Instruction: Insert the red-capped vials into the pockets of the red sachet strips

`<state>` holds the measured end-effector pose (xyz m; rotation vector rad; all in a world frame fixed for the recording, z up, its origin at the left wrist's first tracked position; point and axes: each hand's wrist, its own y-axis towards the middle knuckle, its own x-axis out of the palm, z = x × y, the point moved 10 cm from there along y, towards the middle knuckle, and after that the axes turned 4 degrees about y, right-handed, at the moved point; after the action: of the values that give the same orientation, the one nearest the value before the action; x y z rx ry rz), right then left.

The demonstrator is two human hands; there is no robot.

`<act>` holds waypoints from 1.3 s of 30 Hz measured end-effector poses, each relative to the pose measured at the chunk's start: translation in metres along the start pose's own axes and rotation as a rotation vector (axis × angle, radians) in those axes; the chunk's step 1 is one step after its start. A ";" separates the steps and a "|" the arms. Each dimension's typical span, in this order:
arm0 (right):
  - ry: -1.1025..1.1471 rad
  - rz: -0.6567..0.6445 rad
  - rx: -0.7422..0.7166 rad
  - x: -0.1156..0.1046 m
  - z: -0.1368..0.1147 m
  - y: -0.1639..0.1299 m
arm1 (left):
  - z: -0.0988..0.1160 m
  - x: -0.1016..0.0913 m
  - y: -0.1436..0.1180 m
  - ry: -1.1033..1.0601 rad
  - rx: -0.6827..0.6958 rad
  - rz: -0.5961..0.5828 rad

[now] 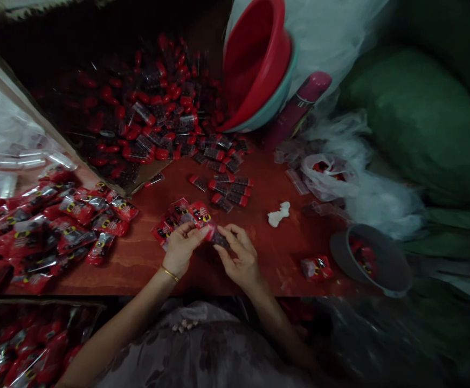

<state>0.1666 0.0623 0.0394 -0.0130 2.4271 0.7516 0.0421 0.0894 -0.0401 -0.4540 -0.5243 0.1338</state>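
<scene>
your left hand [181,247]: pinching a red printed plastic pouch [200,213]
your right hand [240,255]: grip closed on a clear dark-filled plastic tube [221,241]
tube: between your hands, above the reddish worktop [273,264], long axis towards the pouch

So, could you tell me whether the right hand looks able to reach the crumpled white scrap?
Probably yes: only tabletop shows between the right hand and the white scrap, though the hand seems busy with a dark tube and may need freeing first.
</scene>
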 end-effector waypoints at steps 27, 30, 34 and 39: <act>0.003 0.191 0.058 0.012 -0.009 0.011 | 0.007 0.011 0.007 -0.122 0.017 -0.047; 0.108 0.112 0.255 0.015 0.009 0.010 | 0.015 0.007 0.006 -0.118 0.100 -0.045; 0.425 -0.012 0.565 0.035 0.032 0.000 | 0.014 0.008 0.001 -0.056 0.143 -0.091; 0.813 0.091 0.727 0.051 0.040 -0.011 | 0.007 0.011 -0.006 0.105 0.151 -0.164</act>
<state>0.1481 0.0818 -0.0206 0.0965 3.3553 -0.2136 0.0485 0.0895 -0.0270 -0.2674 -0.4425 -0.0079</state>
